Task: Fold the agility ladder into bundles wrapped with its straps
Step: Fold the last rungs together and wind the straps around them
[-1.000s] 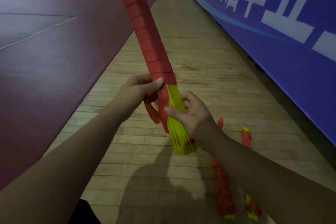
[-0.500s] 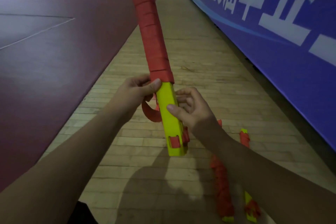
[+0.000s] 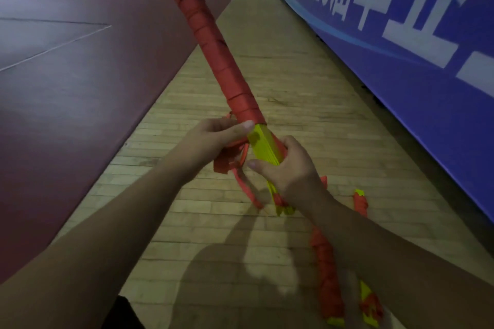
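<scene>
Left hand (image 3: 213, 139), grip clasping ladder bundle (image 3: 213, 45); right hand (image 3: 291, 168), grip pinching yellow rungs (image 3: 263, 145)

Probably an indoor sports hall. Wooden floorboards (image 3: 294, 75) border a lined maroon court surface (image 3: 80, 93); a blue banner (image 3: 401, 93) covers the wall.

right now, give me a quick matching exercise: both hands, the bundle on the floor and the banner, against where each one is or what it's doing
Things:
1. left hand
2. right hand
3. floor bundle
4. banner

Places or states:
A. lies on the wood floor, partly under the right forearm
B. blue, along the right side
C. grips the bare yellow rungs
D. thumb pinches the end of the wound red strap

Pairs: 1-D, 2-C, 3-A, 4-B
</scene>
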Tool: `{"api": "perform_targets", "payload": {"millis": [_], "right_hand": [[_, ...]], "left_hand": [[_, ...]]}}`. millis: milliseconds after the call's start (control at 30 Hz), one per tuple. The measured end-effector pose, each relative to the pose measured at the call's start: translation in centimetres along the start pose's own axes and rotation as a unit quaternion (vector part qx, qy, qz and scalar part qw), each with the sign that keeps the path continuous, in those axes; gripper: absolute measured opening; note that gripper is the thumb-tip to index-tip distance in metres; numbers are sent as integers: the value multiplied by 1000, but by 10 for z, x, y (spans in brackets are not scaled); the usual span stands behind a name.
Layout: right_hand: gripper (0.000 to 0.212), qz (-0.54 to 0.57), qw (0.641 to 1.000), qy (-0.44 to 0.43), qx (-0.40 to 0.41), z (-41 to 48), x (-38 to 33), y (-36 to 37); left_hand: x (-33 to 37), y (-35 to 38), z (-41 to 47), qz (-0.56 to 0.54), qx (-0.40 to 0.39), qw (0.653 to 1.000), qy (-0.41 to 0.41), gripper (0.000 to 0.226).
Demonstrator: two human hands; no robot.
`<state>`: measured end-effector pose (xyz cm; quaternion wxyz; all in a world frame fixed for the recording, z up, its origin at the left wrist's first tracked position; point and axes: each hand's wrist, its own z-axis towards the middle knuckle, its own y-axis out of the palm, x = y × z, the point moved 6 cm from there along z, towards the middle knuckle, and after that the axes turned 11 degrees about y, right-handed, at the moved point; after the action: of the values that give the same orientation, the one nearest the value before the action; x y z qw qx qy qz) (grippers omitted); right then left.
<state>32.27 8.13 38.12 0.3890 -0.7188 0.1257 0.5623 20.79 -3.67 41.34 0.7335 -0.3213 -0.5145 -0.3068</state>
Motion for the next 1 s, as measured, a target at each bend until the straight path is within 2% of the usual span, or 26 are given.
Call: {"api": "perform_targets", "payload": {"millis": [67,133,200,267,367,500,600,667,733,800,900,1000], "right_hand": [[50,-47,997,-33,44,-6,-1,3],[44,-34,996,-86,20,-11,-2,15],[23,43,995,-81,-32,-6,-6,17],[9,103,992,-54,-45,11,-9,5],[29,181,980,-15,-82,34,-11,-17],[22,342,910,13,-233,38,-15,-11],[43,400,852,30,-337,33,-14,-2],[57,405,833,31,-376,29,-13,-3],[57,390,837,23,-382,29,-11,-8],[44,376,854,21,-358,33,-8,-12],[27,353,889,32,-289,45,2,-16],[26,318,928,37,-193,54,11,-25]], "left_hand": [[-3,7,3,26,59,998,19,27],[-9,2,4,3,132,991,8,21],[-9,-9,4,-16,130,991,0,22],[-7,-17,4,-19,64,998,0,23],[-11,-12,1,-40,-45,998,5,16],[-25,24,-9,-92,-156,983,-10,11],[-38,47,-15,-112,-236,965,-30,21],[-41,54,-19,-128,-278,951,-47,28],[-41,57,-20,-101,-305,945,-54,24],[-43,55,-18,-15,-307,950,-52,16],[-49,49,-17,128,-283,945,-101,43],[-48,49,-20,186,-247,941,-135,50]]}}
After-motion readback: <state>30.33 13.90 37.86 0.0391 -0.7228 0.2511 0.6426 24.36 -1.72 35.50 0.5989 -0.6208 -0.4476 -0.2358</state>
